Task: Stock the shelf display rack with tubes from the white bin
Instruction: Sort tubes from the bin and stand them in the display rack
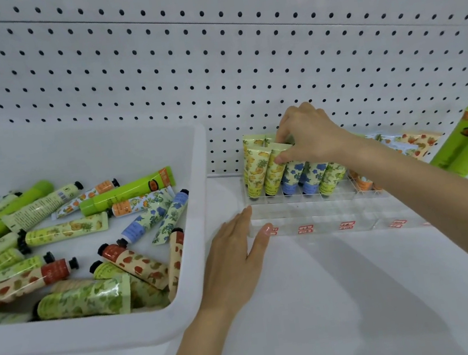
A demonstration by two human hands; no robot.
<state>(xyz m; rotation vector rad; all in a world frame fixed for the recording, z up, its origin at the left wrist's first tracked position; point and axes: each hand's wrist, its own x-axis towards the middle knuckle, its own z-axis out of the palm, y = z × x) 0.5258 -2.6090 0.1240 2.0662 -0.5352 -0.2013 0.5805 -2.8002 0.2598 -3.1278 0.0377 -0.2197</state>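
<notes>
Your right hand [309, 134] pinches a yellow pineapple tube [274, 172] standing in the clear rack [317, 211]; your left hand [237, 254], fingers straight, rests flat against the rack's left end, holding nothing.

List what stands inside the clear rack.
Upright yellow tubes, one pinched by the right hand, then blue tubes and a green tube. The forearm hides most of the orange tubes.

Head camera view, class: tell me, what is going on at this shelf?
A person is stocking the clear display rack. Their right hand pinches a yellow tube standing in it, beside blue-flowered tubes. The left hand rests flat against the rack's front corner. Many loose tubes lie in the white bin.
</notes>
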